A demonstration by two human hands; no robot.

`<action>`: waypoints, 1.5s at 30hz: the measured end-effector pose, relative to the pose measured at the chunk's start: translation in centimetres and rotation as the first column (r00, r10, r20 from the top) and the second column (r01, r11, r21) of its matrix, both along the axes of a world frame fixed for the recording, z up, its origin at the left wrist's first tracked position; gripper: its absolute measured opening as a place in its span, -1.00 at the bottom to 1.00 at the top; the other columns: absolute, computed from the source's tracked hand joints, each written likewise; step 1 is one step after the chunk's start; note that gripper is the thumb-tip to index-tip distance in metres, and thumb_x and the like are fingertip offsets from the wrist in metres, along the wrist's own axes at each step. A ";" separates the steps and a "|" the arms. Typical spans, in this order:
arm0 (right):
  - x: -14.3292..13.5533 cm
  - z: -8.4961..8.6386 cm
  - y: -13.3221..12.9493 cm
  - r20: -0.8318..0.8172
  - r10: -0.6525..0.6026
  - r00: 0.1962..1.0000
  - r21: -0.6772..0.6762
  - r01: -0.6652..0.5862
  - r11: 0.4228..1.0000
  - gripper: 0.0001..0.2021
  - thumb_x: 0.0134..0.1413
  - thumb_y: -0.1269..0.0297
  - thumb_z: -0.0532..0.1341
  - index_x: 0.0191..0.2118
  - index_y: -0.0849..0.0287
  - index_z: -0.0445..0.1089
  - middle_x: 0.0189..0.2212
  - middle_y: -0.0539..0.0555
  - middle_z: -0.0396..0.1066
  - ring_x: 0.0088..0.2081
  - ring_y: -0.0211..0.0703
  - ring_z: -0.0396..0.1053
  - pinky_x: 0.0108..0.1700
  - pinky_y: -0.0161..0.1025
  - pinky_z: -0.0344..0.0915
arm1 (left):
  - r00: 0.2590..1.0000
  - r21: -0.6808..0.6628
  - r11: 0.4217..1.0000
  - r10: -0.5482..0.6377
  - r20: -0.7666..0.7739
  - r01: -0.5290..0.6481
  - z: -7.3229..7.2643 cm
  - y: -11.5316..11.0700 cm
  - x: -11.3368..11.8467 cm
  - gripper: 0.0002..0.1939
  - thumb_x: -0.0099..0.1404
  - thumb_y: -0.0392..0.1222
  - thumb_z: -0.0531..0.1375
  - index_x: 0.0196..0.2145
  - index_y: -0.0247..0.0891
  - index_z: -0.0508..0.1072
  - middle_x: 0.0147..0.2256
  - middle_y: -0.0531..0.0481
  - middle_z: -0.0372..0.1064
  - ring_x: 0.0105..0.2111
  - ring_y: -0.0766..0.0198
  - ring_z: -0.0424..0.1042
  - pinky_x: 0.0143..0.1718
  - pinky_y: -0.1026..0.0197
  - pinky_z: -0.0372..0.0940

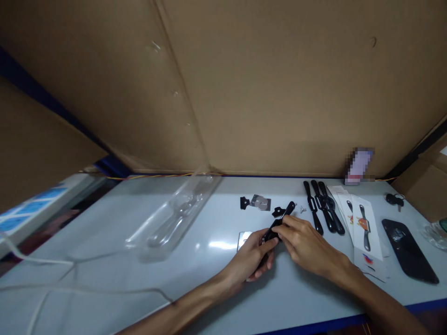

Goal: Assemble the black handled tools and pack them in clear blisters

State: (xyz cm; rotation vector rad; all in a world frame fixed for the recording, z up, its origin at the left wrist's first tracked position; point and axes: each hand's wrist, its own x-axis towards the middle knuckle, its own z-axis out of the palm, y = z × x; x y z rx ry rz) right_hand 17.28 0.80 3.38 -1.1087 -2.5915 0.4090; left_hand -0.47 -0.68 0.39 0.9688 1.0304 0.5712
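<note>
My left hand (252,257) is closed around a black spokeshave (288,209) over the middle of the table, its far handle pointing up and to the right. The fingers of my right hand (304,239) are bent and pressed on the spokeshave's middle; whether they pinch a small part there is hidden. Just beyond lie a black cap plate (278,212) and small silver thumbscrews (302,209). Farther left are another black cap plate (244,203) and flat silver blades (261,203). A shiny flat piece (243,239) is partly covered by my left hand.
Several black spokeshaves (315,204) lie right of my hands, beside printed cards (368,232). Farther right are a dark phone (409,251), keys (394,200) and a clear plastic item (435,237). Clear blister packaging (178,216) and white cables (87,289) are at left. Cardboard (261,93) walls the back.
</note>
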 end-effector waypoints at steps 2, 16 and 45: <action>0.1 0.0 0.3 -0.043 -0.009 0.999 -0.030 0.007 1.000 -0.72 0.26 0.56 0.09 -0.10 0.20 0.51 -0.25 0.12 0.42 -0.23 -0.14 0.37 -0.16 -0.20 0.31 | 1.000 -0.023 1.000 0.007 0.008 -0.007 -0.1 0.0 -0.1 -0.62 0.27 0.08 0.19 -0.10 -0.23 0.33 -0.64 0.23 0.23 -0.80 0.51 -0.04 -0.77 0.40 -0.25; 1.5 1.0 1.6 -0.144 0.056 0.988 -0.223 -0.087 0.971 -0.71 0.27 0.46 0.20 0.04 0.09 0.52 -0.18 0.12 0.51 -0.14 -0.13 0.42 -0.06 -0.15 0.30 | 0.999 -0.089 0.995 -0.032 0.035 0.035 0.1 0.5 -0.5 -0.66 0.27 0.04 0.19 -0.11 -0.24 0.34 -0.65 0.22 0.21 -0.80 0.50 -0.09 -0.79 0.38 -0.30; 2.2 1.2 2.1 -0.162 0.104 0.981 -0.258 -0.144 0.955 -0.77 0.20 0.41 0.30 -0.04 0.08 0.57 -0.31 0.06 0.50 -0.24 -0.15 0.38 -0.09 -0.15 0.24 | 0.992 -0.089 0.988 -0.126 0.020 0.127 0.2 0.7 -0.9 -0.76 0.27 -0.01 0.18 -0.24 -0.23 0.33 -0.67 0.22 0.20 -0.80 0.51 -0.08 -0.81 0.39 -0.30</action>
